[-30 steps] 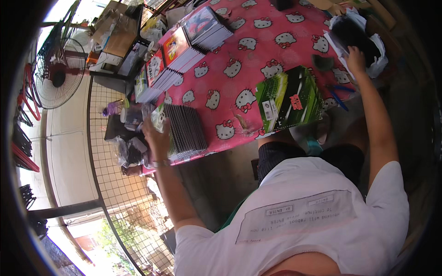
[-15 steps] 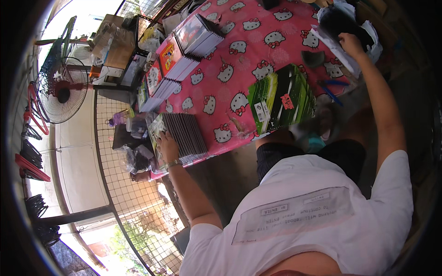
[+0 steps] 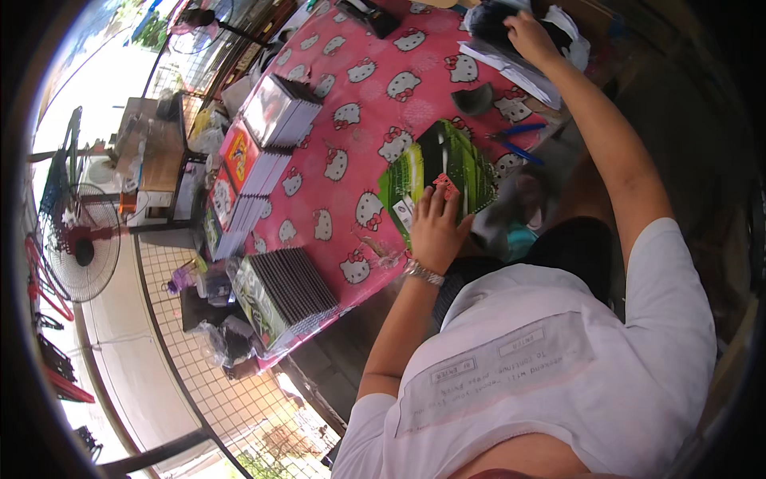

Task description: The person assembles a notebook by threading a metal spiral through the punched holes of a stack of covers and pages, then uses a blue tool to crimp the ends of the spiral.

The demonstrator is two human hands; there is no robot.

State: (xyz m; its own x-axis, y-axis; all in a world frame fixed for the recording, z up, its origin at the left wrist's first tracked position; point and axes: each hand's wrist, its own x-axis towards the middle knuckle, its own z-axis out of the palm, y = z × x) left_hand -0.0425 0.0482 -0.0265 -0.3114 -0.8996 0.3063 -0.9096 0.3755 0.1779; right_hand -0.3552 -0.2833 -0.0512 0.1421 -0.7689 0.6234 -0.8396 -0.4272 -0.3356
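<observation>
A large bench covered in a glossy pink sheet printed with white cat faces [image 3: 315, 188] fills the middle of the view. Along its left edge runs a row of white-paged spiral notebooks in stacks with red, white and dark covers [image 3: 255, 160]. Left of the bench is a round fan with a wire cage and a dark red centre [image 3: 83, 249]. At the bench's right side lies a bundle of black material in crumpled white paper [image 3: 576, 40]. Near the front left corner sits a thick pile of dark-edged, spiral-bound notebooks with a green-and-white cover on its outer face [image 3: 289, 291].

The green-and-black patterned notebook [image 3: 469, 172] lies at the bench's front edge, before the person's lap (whether others lie beneath it, I cannot tell). The left hand [image 3: 437, 227] rests on its cover, its grip spread flat with the fingers slightly parted. The right hand [image 3: 529, 38] is at the black material; its fingers are bent, but I cannot tell whether its grip holds anything.

Right of the notebook lie blue-handled pliers [image 3: 523, 129], with a small dark grey curved piece [image 3: 472, 100] further back. A silver-coloured metal band [image 3: 424, 272] circles the left wrist.
</observation>
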